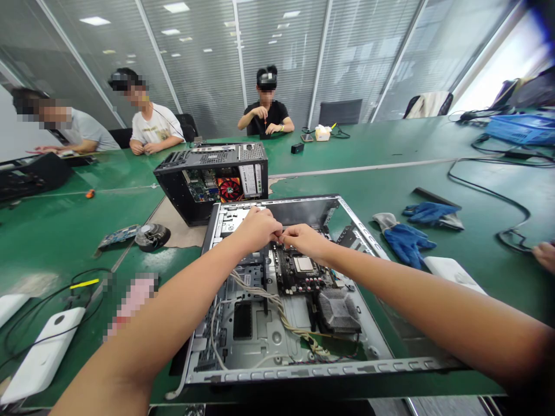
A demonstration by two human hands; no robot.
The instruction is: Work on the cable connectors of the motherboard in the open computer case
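Observation:
An open computer case (407, 365) lies flat on the table in front of me. Inside it sits a black motherboard (284, 277) with a bare silver processor (303, 264). My left hand (259, 225) and my right hand (303, 240) meet over the board's far edge, fingertips pinched close together. Whatever lies between the fingers is too small and hidden to make out. A heatsink (338, 310) rests in the case near the board's lower right. Bundled beige cables (280, 309) run across the metal floor of the case.
Behind stands a second computer case (208, 173) with a red fan. Blue gloves (405, 240) and a white device (453, 274) lie at right. A round cooler (152, 236), a circuit board (117, 236) and a white power bank (43, 352) are left. Several people sit around the green table (347, 185).

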